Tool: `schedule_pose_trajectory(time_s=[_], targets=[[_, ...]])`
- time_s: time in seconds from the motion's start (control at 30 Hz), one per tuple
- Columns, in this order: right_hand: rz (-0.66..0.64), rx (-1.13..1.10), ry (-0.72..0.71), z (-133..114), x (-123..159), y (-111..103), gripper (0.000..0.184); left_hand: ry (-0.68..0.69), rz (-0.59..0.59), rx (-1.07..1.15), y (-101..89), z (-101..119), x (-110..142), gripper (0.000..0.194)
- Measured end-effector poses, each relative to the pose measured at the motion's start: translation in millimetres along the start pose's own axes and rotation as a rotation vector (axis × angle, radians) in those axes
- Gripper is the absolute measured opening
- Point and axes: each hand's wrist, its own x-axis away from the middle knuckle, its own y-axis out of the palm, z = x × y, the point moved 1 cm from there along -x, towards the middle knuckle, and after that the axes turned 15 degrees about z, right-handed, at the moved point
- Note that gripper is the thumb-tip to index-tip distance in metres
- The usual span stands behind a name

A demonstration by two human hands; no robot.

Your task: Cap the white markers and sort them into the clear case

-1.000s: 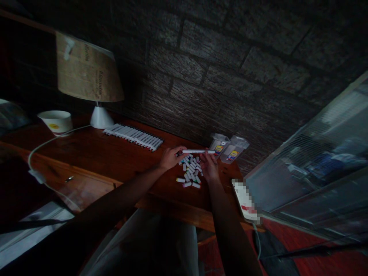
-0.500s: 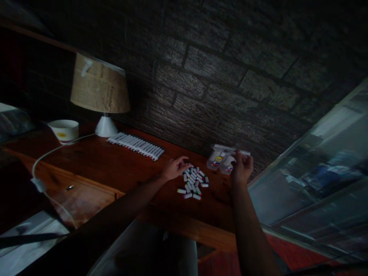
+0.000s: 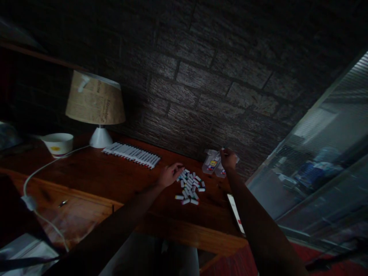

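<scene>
A pile of short white markers with coloured ends [image 3: 189,186] lies on the wooden desk. My left hand [image 3: 170,174] rests beside the pile's left edge, fingers stretched out and apart, with nothing seen in them. Two clear plastic boxes with colourful labels stand at the back: the left box [image 3: 209,165] shows well, while the right box [image 3: 220,172] is partly covered by my hand. Over that right box is my right hand [image 3: 229,158], its fingers bent together at the top. Whatever they pinch is too dark and small to name.
A row of white pens [image 3: 132,154] lies left of the pile. Beyond it stand a lamp [image 3: 96,99] and a white cup [image 3: 59,144] with a white cord [image 3: 43,168] nearby. A phone [image 3: 235,212] lies by my right forearm. The brick wall [image 3: 201,80] borders the desk.
My right hand has moved left and inward over the right box; the pale piece seen at its fingertips before no longer shows clearly. The phone has come into sight. My left hand stays by the pile.
</scene>
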Motion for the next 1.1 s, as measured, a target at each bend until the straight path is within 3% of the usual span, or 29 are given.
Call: schedule_pose_trajectory(time_s=[0.13,0.27,0.43,0.53,0.67,0.87,1.1], targets=[[-0.015,0.073,0.0,7,8,14,0.036,-0.004,-0.011,-0.006,1.3,-1,0,0.033],[-0.046,0.127,-0.038,9,13,22,0.029,0.004,-0.011,-0.017,1.4,0,-1,0.033],[-0.052,0.123,-0.074,6,14,21,0.026,-0.008,-0.013,-0.001,-0.5,3,-2,0.031],[-0.002,0.063,-0.11,4,19,15,0.034,-0.012,-0.011,-0.012,-2.0,5,-2,0.03],[0.075,-0.04,-0.148,8,56,12,0.046,-0.011,-0.003,-0.027,-1.4,2,-2,0.028],[0.058,-0.126,-0.14,28,130,21,0.048,-0.032,0.005,-0.123,0.1,-1,-4,0.025],[-0.021,-0.16,-0.061,42,141,18,0.046,-0.021,0.014,-0.516,-22.3,-13,-18,0.023]])
